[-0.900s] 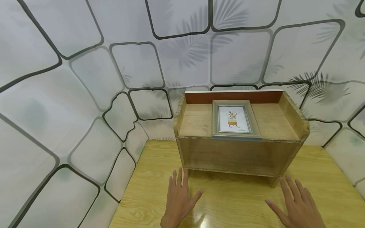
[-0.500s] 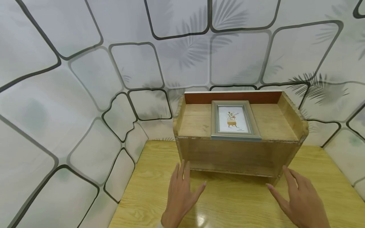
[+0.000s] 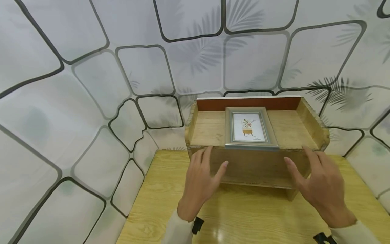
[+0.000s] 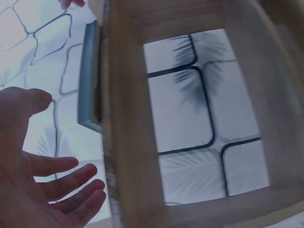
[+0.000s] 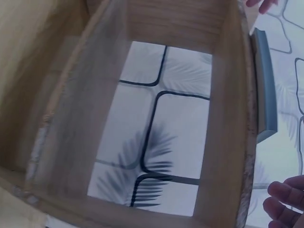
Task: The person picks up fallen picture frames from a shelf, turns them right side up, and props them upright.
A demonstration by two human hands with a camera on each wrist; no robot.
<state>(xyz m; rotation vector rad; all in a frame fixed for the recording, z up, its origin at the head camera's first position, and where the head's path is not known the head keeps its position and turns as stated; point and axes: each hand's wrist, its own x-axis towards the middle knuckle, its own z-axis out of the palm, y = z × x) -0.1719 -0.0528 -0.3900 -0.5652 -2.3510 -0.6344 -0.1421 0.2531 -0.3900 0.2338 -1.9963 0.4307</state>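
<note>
A small wooden shelf (image 3: 210, 127) stands on the table, with a picture frame (image 3: 251, 130) lying face up on its top board. The frame has a silver-beige border and a print of a potted plant. My left hand (image 3: 199, 179) is raised before the shelf's left front, fingers extended and thumb spread. On the other side, my right hand (image 3: 321, 183) has its fingertips near the top board's front edge. Neither hand holds anything. The left wrist view has my left hand (image 4: 42, 175) apart from the frame's overhanging edge (image 4: 88, 76). Only some right-hand fingers (image 5: 282, 204) show in the right wrist view.
The table (image 3: 243, 213) has a yellow wood-grain top. Behind it and on the left hangs a pale patterned wall covering (image 3: 198, 61). The shelf's raised sides (image 3: 312, 123) and red-brown back strip (image 3: 250, 104) border its top board. Its lower compartment is open-backed.
Both hands have risen and moved forward from above the table to the shelf's upper front edge, bringing the sleeves into view. The shelf and picture frame have stayed in place.
</note>
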